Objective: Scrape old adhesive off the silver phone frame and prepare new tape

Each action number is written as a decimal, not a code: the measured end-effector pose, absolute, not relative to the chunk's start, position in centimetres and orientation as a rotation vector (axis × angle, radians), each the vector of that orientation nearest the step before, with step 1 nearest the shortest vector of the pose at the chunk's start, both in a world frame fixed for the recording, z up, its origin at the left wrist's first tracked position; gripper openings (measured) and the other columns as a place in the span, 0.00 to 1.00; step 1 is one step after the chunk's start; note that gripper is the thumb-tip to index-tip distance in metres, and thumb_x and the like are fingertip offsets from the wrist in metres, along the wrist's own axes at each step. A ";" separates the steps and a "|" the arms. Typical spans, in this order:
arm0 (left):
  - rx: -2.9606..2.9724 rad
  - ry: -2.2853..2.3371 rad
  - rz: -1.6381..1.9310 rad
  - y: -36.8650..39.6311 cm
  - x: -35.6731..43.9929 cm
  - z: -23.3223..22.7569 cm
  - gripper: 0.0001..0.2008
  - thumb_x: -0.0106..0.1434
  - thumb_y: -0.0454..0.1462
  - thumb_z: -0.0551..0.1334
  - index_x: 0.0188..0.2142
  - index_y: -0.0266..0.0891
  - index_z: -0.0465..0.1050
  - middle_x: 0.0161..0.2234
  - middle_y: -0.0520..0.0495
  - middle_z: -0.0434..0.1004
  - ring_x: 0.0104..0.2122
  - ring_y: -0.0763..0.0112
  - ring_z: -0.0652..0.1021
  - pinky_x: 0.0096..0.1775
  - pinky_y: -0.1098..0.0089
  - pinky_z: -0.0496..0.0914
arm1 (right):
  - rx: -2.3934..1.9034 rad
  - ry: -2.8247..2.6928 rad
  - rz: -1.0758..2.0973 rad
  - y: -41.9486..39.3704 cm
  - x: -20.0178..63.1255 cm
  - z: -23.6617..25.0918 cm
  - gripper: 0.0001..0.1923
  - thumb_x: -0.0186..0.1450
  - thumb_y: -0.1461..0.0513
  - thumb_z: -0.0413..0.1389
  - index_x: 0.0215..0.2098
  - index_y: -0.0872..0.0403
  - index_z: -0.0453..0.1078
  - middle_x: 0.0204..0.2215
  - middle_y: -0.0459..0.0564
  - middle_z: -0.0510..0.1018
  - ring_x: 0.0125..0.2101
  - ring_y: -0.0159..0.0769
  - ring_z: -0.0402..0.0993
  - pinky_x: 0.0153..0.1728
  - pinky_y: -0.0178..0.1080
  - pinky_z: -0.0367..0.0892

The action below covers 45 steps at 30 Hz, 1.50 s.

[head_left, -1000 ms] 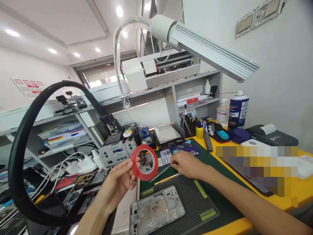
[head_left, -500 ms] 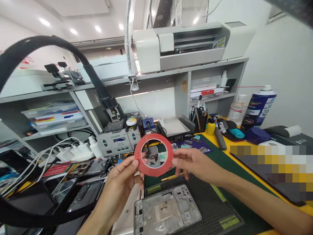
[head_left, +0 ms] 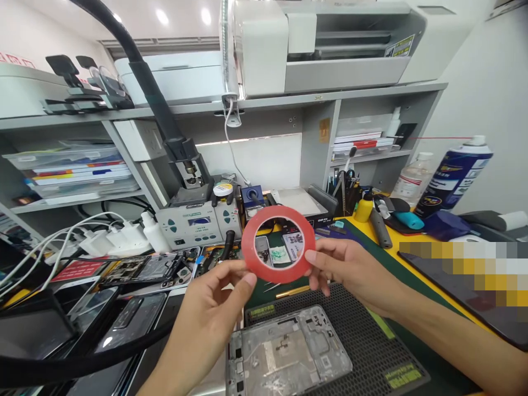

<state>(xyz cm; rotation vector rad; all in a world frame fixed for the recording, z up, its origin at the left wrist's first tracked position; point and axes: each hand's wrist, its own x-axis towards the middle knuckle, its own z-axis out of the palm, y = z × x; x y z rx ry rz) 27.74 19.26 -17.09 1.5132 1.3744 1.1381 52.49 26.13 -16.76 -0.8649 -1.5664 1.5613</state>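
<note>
On the grey shelf (head_left: 74, 192) at the left, flat stacked folders and papers (head_left: 70, 170) are kept in a clear tray. A black pen holder (head_left: 344, 199) further right is filled with upright tools, and a yellow squeeze bottle (head_left: 363, 209) is set just beside it on the yellow table (head_left: 406, 242).

The left hand (head_left: 214, 308) is raised palm-up from the lower left, its fingertips (head_left: 247, 279) pressed to the lower left rim of a thin red ring-shaped roll of tape (head_left: 278, 243). The roll is held upright in the air above the dark green work mat (head_left: 371, 335) and the bare silver phone frame (head_left: 284, 352). The right hand (head_left: 350, 272) is brought in from the right, its grip closed on the roll's right rim between thumb and fingers. Both grips are thus clenched on the roll.
</note>
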 end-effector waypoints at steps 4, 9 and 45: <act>2.031 1.398 0.833 18.5 28.4 -17.0 0.05 0.65 0.36 0.61 0.37 0.43 0.77 0.34 0.51 0.76 0.35 0.66 0.74 0.38 0.66 0.68 | -0.871 -1.475 1.520 26.3 52.8 -16.5 0.13 0.68 0.53 0.63 0.35 0.55 0.75 0.24 0.45 0.78 0.25 0.28 0.74 0.23 0.28 0.69; 2.349 1.434 0.346 18.1 29.8 -17.6 0.10 0.59 0.29 0.63 0.37 0.45 0.79 0.38 0.49 0.77 0.45 0.55 0.73 0.48 0.55 0.66 | -0.879 -1.435 1.513 26.5 53.1 -16.3 0.13 0.67 0.54 0.64 0.34 0.55 0.75 0.24 0.45 0.78 0.24 0.27 0.74 0.23 0.28 0.68; 2.287 1.489 0.456 18.2 30.5 -18.5 0.07 0.58 0.29 0.61 0.30 0.41 0.75 0.30 0.50 0.74 0.34 0.64 0.75 0.37 0.65 0.66 | -0.937 -1.451 1.501 26.1 53.2 -15.7 0.15 0.65 0.51 0.66 0.33 0.55 0.76 0.24 0.47 0.78 0.25 0.32 0.74 0.23 0.31 0.67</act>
